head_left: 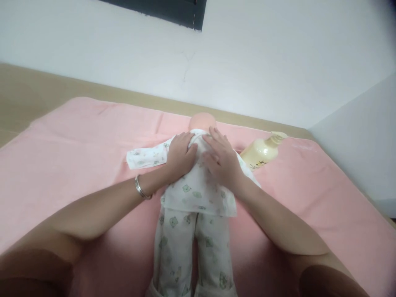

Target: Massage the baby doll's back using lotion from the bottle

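A baby doll [202, 120] lies stretched out on a pink sheet, its head away from me. It wears a white shirt [198, 192] and white trousers [177, 243], both printed with small green animals. My left hand [182, 154] rests on the shirt at the doll's left-side shoulder, fingers extended. On the other side of the chest, my right hand [224, 163] lies with its fingers spread over the cloth near the neckline. One sleeve [147, 158] sticks out to the left; the other is mostly hidden behind my right arm.
A cream pump bottle [261, 152] leans or lies just right of the doll. The pink sheet [93, 136] covers a tan surface [24, 88] that meets a white wall [247, 62]. A dark panel [173, 12] is on the wall above.
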### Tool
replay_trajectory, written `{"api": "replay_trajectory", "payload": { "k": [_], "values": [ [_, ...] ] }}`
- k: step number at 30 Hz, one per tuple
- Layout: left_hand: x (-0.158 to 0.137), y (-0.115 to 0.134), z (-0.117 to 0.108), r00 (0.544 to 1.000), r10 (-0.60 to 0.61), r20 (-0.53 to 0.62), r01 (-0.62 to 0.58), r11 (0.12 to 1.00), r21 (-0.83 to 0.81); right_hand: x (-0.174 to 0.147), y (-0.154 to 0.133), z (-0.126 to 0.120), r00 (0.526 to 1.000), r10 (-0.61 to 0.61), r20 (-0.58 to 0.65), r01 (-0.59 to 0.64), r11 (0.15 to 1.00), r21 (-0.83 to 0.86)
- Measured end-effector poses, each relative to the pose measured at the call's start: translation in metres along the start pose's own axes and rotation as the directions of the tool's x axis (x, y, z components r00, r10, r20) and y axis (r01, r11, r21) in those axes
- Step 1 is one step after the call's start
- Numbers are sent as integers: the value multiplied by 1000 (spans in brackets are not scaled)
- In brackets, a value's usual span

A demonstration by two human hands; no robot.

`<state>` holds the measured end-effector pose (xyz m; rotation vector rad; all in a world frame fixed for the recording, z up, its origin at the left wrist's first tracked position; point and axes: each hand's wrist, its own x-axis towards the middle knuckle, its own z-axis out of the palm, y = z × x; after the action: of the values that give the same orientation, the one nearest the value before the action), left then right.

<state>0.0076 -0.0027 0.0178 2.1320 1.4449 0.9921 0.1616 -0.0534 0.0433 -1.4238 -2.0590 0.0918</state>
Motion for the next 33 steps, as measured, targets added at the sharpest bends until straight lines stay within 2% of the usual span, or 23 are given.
{"api": "replay_trajectory", "payload": {
  "k": [3,4,5,9,11,14,16,21,26,28,31,33],
  "values": [
    [0,1,0,1000,-28,13,28,1000,14,0,-2,-9,990,-41,-135,38,999,-23],
    [0,1,0,999,-33,11,33,999,14,0,-2,-8,988,-42,-146,37,999,-30],
    [0,1,0,999,-32,5,32,999,11,0,-2,-6,992,-34,-123,30,999,-36],
    [0,0,1,1000,-7,-20,7,1000,-5,-1,-1,7,995,4,95,1,999,-52],
    [0,-1,1,1000,3,-14,-4,1000,-6,-2,-3,5,995,-25,94,29,999,-34],
    [0,-2,2,1000,1,-4,-1,1000,-3,-4,-7,-2,998,-61,-28,61,998,-18],
    [0,-3,2,1000,-5,-4,5,1000,-6,-4,-7,-1,996,-64,-67,63,998,-26],
    [0,-3,3,1000,0,-25,-1,1000,-23,-1,0,8,995,-48,90,49,999,-4],
    [1,-4,3,1000,6,-14,-6,1000,-19,1,3,5,995,-34,-94,32,999,-23],
    [1,-4,3,1000,4,-18,-4,1000,-20,1,5,11,999,-21,-42,19,999,-46],
    [0,-3,3,1000,-4,-29,3,1000,-14,2,9,21,994,30,104,-23,997,-68],
    [0,-2,2,1000,-11,-26,11,1000,-6,3,11,24,989,46,139,-35,996,-82]
  ]
}}
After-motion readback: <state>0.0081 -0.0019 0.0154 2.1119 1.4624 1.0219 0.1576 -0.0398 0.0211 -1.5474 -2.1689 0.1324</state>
